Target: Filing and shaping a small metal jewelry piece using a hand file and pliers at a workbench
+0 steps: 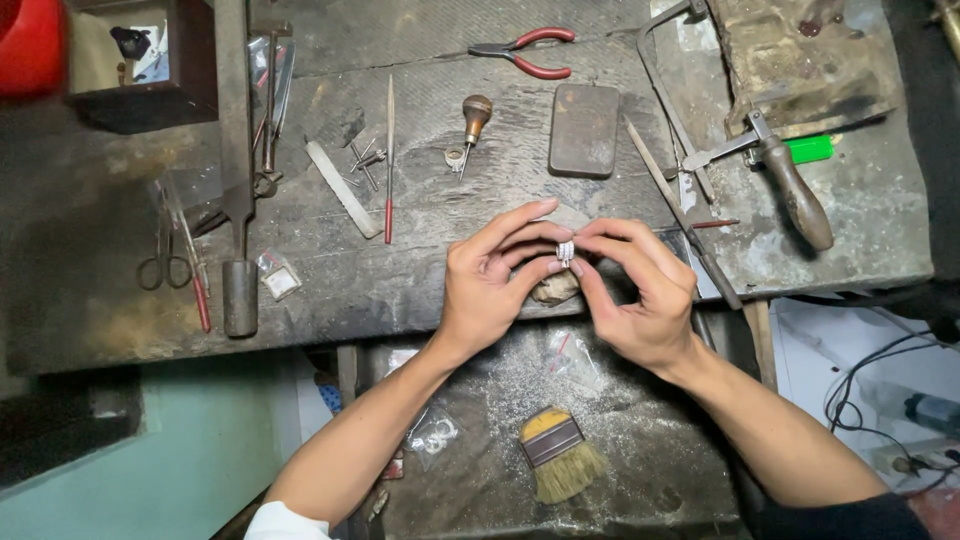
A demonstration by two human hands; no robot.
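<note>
Both forearms come up from the near edge of the surface and converge toward its middle, bare to the elbow, a white sleeve edge showing at the left elbow and a dark one at the right. The left hand lies palm-inward, fingers curled, its thumb and forefinger pinched together. The right hand mirrors it, knuckles up, fingers bent, its thumb and forefinger tips meeting those of the left. The two grips are closed, fingertips touching just above the near edge.
</note>
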